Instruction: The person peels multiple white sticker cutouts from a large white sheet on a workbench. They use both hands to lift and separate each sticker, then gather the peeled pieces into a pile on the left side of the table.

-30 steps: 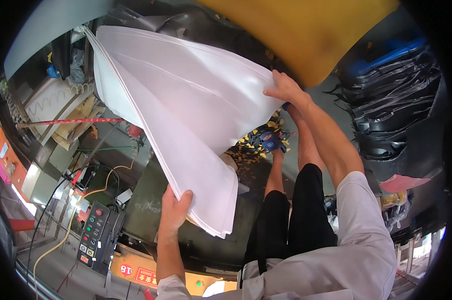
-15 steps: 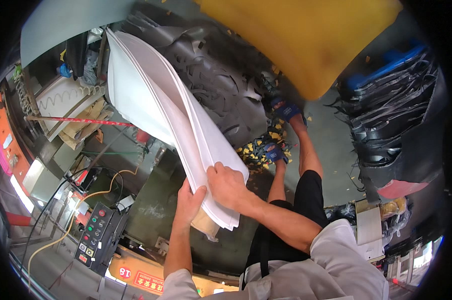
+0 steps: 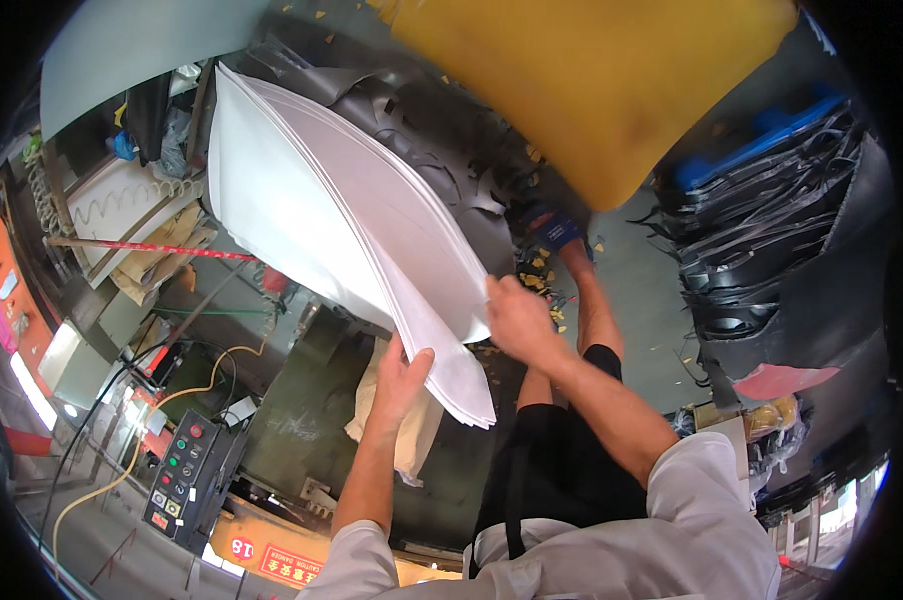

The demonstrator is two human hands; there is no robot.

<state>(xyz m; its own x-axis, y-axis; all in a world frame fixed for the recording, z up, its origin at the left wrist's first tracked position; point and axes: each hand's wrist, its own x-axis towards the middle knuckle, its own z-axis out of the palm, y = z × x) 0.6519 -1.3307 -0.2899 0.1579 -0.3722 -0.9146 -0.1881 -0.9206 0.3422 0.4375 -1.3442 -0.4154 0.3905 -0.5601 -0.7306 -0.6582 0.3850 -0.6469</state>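
A stack of large white sheets (image 3: 301,200) stretches from the upper left down to my hands, its sides curling up into a trough. My left hand (image 3: 403,378) grips the near left edge of the stack, thumb on top. At the right edge my right hand (image 3: 518,318) is closed on the sheets, pulling that side away from the left one. Several layers show along the edges. Under the near end lies a crumpled tan paper piece (image 3: 373,400), partly covered, on a dark green surface (image 3: 291,430).
Grey cut scraps (image 3: 371,105) pile up beyond the sheets. A yellow sheet (image 3: 591,80) hangs at the top. Black sheet offcuts (image 3: 771,260) are stacked at the right. A button control box (image 3: 186,470) and a red-white rod (image 3: 161,246) are at the left. My legs stand near floor scraps.
My hands have moved apart, the right one going up and right with its edge of the sheets. The trough is wider, and more of the tan paper shows.
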